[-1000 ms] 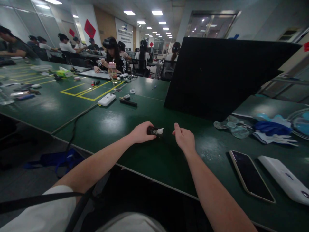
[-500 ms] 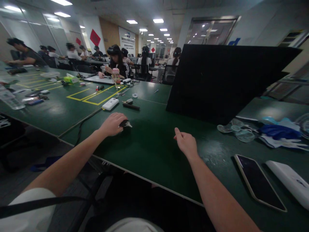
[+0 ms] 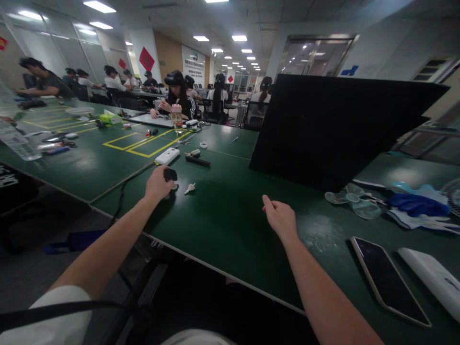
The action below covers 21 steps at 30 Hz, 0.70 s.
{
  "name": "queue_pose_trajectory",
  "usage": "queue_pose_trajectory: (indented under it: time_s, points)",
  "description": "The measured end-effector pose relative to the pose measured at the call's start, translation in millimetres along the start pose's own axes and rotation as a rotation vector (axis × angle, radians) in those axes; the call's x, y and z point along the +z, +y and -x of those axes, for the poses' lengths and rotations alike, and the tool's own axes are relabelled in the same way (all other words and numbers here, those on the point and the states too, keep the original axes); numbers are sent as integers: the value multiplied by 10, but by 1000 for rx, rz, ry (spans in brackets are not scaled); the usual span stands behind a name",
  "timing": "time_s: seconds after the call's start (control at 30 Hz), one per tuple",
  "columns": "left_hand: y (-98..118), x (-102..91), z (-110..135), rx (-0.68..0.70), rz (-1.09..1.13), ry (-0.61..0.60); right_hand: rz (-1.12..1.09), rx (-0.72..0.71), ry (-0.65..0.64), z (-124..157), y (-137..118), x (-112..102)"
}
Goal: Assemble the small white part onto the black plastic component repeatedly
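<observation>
My left hand (image 3: pixel 158 183) is over the green table (image 3: pixel 223 215), fingers closed around a small black part (image 3: pixel 170 175) whose kind I cannot make out. Just under it shows a small pale round piece (image 3: pixel 175 186); whether it belongs to the black part is unclear. To the right of that hand, a small white plastic piece with a thin tip (image 3: pixel 190 188) lies on the table. My right hand (image 3: pixel 281 218) hovers at or rests on the tabletop farther right, fingers curled in and thumb up, with nothing visible in it.
A large black panel (image 3: pixel 338 129) stands at the right. Near it are a clear fan blade (image 3: pixel 354 199), blue-and-white gloves (image 3: pixel 419 203), a phone (image 3: pixel 390 280) and a white power bank (image 3: pixel 433 278). Beyond my left hand lie another white power bank (image 3: pixel 167 156) and a black bar (image 3: pixel 197 161).
My left hand has drawn slightly left with the black part, which now shows more fully. The white piece now lies apart on the table. My right hand stays nearly still; the view has tilted slightly.
</observation>
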<state>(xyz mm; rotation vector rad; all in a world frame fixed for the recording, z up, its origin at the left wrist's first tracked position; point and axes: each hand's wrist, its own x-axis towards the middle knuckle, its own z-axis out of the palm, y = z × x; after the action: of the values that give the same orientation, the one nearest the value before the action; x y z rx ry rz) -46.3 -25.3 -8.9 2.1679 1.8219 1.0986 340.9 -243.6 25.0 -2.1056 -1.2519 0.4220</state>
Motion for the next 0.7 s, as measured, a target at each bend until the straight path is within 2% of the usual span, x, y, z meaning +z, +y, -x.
queue_pose_trajectory:
  time_s: [0.1, 0.2, 0.37, 0.53, 0.7]
  points:
    - [-102, 81, -55, -101, 132, 11, 17, 3, 1, -9, -1, 9]
    - [-140, 190, -98, -134, 298, 8, 34, 8, -4, -15, 2, 18]
    - [-32, 326, -130, -166, 518, -130, 24, 6, -17, -3, -7, 10]
    - [308, 403, -46, -86, 466, -227, 25, 3, 0, 10, -17, 3]
    - [879, 571, 220, 79, 383, -446, 35, -9, 22, 17, -14, -4]
